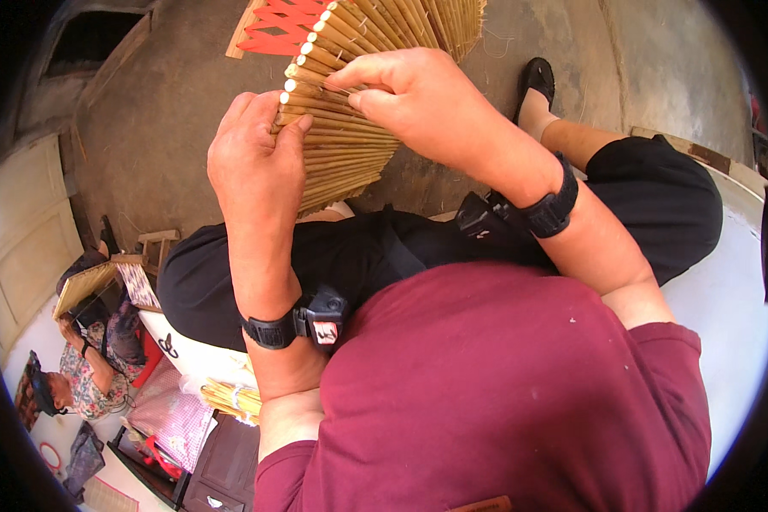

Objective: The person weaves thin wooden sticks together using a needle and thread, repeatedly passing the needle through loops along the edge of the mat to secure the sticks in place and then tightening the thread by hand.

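A spread row of thin bamboo sticks [341,158], with pale round ends along one edge, fans out at the top centre. My left hand [256,158] grips that edge, thumb and fingers closed round the sticks near their ends. My right hand [401,98] is just right of it, over the sticks, thumb and forefinger pinched on what looks like a fine thread [341,89]. Behind the sticks, red lattice slats [273,26] on a pale wooden piece show at the top.
A co-worker [94,375] at lower left holds a slatted piece [85,286] by a small wooden stool [158,243]. A bundle of yellow sticks [230,399] and black scissors [169,346] lie on the white surface [192,363] beside me. My legs are spread over the concrete floor [145,154].
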The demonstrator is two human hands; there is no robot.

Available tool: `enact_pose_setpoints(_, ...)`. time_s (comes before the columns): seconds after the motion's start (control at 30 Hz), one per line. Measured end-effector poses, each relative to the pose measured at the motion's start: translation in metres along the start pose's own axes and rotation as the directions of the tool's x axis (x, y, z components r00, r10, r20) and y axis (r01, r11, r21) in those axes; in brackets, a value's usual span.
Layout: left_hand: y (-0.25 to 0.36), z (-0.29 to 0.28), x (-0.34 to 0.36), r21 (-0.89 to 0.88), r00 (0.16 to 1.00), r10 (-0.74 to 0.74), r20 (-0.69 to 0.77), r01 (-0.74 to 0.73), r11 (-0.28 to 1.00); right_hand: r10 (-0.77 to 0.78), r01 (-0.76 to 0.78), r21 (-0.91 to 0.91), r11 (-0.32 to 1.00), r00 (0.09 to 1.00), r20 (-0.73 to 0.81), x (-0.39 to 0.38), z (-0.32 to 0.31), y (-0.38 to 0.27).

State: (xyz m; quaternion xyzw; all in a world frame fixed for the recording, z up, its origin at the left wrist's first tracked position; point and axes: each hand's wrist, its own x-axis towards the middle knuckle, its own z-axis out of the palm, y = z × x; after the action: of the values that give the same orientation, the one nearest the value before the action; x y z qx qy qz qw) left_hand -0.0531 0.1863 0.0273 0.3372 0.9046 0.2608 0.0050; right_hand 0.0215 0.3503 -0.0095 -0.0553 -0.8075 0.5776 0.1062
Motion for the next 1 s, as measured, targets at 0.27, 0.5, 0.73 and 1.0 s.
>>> enact_pose_setpoints(0.27,0.027,-0.006,-0.021,-0.05,0.993,0.088,0.084,-0.084,0.995,0.327,-0.345,0.325,0.881,0.939,0.11,-0.037,-0.026,-0.001)
enact_pose_setpoints(0.5,0.035,-0.016,-0.04,-0.219,0.948,0.06,0.313,0.01,0.976,0.513,-0.557,0.481,0.678,0.826,0.233,-0.075,-0.038,0.002)
enact_pose_setpoints(0.73,0.029,-0.007,-0.047,-0.106,0.957,0.139,0.255,-0.116,0.988,0.544,-0.583,0.346,0.735,0.812,0.213,-0.073,-0.039,-0.011)
enact_pose_setpoints(1.0,0.01,-0.009,-0.035,-0.144,0.934,0.276,0.228,-0.248,0.958,0.477,-0.493,0.179,0.851,0.869,0.127,-0.058,-0.034,-0.026)
